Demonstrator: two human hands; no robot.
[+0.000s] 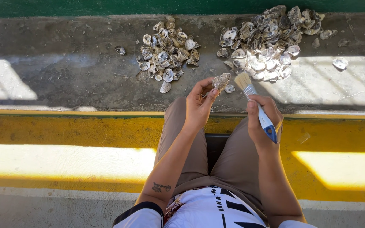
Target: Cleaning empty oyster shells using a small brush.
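Left hand (198,106) grip pinches an oyster shell (221,81); right hand (262,118) grip grasps a brush (256,105) beside it.

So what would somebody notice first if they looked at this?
Probably the two heaps of pale oyster shells on the grey concrete ledge: a smaller heap in the middle and a bigger heap to the right. Next, the person's left hand holding up one shell, while the right hand points a blue-handled paintbrush at it, above a bright yellow strip.

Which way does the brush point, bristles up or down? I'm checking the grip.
Up: the brush bristles point away from the person, toward the shell; right hand grips the handle.
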